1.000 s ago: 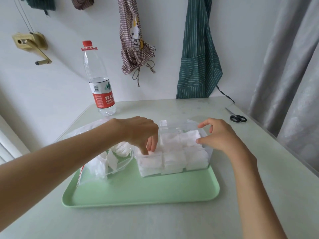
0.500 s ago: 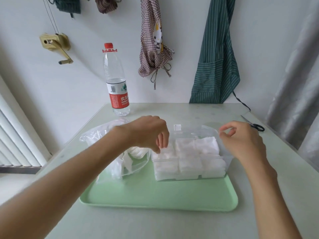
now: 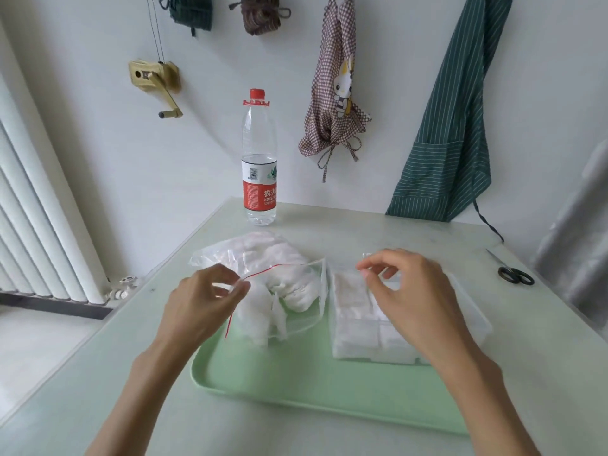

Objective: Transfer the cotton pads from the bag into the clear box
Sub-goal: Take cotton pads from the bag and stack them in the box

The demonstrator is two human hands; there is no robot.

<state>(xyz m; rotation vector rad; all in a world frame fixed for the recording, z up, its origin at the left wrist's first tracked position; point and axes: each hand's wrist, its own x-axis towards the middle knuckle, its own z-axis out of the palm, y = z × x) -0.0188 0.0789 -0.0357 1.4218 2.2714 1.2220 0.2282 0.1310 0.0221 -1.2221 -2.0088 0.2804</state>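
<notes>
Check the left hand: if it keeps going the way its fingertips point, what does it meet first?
Most likely the bag. The left hand points right and slightly away, its fingertips at the red zip edge of the bag's mouth. The loose cotton pads lie just beyond. Depth is unclear.

Both bare forearms come up from the bottom edge of the frame and lean in toward the middle. The left hand (image 3: 200, 301) sits left of centre, back turned up, wrist slightly bent, fingers curled with the thumb and forefinger tips drawn together at its right side in a light pinch; whether anything is caught between them is hard to tell. The right hand (image 3: 408, 287) sits right of centre at about the same height, back also up, fingers loosely bent and fanned, the forefinger and thumb reaching leftward with their tips close but apart. The two hands are well apart from each other.
</notes>
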